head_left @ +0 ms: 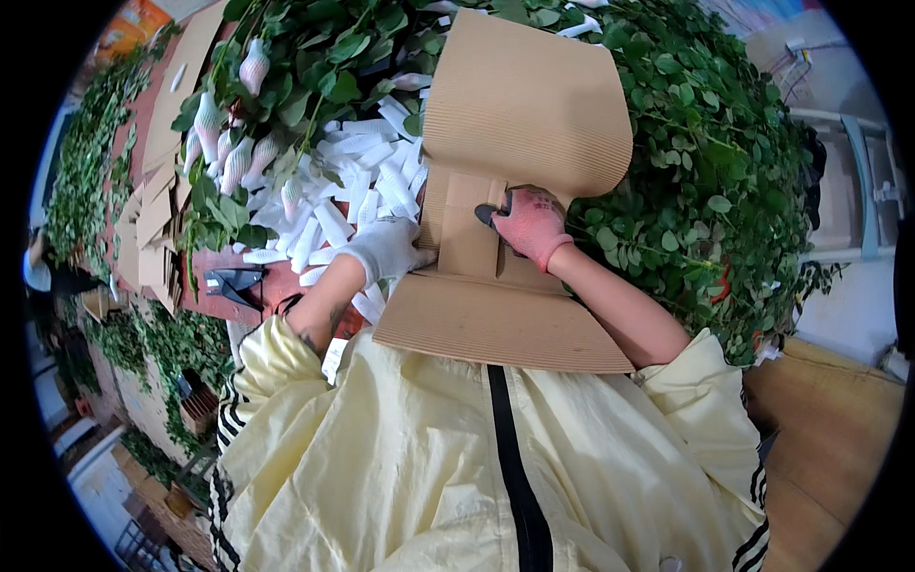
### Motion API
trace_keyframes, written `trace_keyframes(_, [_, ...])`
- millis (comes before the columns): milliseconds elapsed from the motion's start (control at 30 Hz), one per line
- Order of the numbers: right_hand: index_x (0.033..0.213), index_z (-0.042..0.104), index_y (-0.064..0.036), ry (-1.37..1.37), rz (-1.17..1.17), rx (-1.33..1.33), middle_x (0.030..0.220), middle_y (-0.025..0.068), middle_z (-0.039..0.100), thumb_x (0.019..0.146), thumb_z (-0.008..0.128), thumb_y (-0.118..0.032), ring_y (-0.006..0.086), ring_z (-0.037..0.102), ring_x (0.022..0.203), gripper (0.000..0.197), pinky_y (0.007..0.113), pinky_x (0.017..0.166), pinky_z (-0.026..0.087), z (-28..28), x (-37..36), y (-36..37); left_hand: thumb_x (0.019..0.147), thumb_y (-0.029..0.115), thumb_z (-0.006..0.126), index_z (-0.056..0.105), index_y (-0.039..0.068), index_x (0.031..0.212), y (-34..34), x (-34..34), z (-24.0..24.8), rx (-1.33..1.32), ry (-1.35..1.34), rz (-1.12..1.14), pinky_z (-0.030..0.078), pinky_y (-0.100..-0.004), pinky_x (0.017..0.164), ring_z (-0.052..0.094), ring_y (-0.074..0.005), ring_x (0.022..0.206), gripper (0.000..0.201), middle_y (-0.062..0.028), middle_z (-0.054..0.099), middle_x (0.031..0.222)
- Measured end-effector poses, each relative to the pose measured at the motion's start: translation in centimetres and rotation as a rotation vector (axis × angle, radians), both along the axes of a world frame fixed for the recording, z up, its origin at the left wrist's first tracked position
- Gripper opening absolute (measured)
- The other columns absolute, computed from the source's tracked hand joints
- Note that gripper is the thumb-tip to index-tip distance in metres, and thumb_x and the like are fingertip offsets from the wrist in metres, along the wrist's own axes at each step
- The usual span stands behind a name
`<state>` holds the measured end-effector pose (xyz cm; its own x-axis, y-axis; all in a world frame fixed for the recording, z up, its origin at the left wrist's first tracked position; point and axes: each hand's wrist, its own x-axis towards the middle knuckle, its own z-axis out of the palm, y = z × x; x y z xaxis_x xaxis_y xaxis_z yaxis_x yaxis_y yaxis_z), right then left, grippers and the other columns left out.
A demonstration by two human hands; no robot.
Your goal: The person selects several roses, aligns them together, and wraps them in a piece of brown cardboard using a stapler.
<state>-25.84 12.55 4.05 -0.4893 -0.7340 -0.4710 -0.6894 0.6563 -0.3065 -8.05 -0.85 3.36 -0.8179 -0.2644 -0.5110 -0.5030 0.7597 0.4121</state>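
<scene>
The right hand [529, 224], in a pink and dark glove, is curled, with its thumb on the middle of the card [524, 95]. I cannot tell if it pinches the card or just pushes on it. The left hand [391, 250], in a white glove, is at the card's left edge. Its fingertips are hard to see, so I cannot tell how tight it is.

The card is in front of the body, up against the yellow jacket [429, 458]. It looks partly done: its bends are made, but its near and far flaps are still wide open, so the folding seems not finished.

To the left is a pile of white nets [334, 224]. Past them, far left, some roses [207, 122] already have nets on their heads. More flat cards [157, 219] lie further left. Big green leaves [667, 172] fill the right side.
</scene>
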Motion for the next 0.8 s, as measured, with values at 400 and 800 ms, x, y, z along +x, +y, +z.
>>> trace_keyframes(400, [0.086, 0.068, -0.0062, 0.051, 0.376, 0.144, 0.095, 0.0203, 0.063, 0.077, 0.055, -0.028, 0.0358, 0.06, 0.085, 0.027, 0.051, 0.07, 0.049, 0.5, -1.8, 1.9, 0.075, 0.047, 0.059, 0.061, 0.009, 0.102, 2.7, -9.0, -1.1, -0.021, 0.067, -0.595, 0.048, -0.0438, 0.074, 0.062, -0.0328, 0.086, 0.047, -0.0171, 0.064, 0.092])
trace_keyframes(800, [0.084, 0.069, -0.0084, 0.236, 0.236, -0.251, 0.094, 0.0163, 0.065, 0.071, 0.057, -0.026, 0.0318, 0.061, 0.084, 0.025, 0.047, 0.069, 0.05, 4.8, 2.1, 9.0, 0.078, 0.049, 0.055, 0.061, 0.005, 0.103, 10.0, -15.5, -1.6, -0.136, -0.056, -0.654, 0.049, -0.0421, 0.075, 0.062, -0.0324, 0.088, 0.051, -0.0195, 0.064, 0.095])
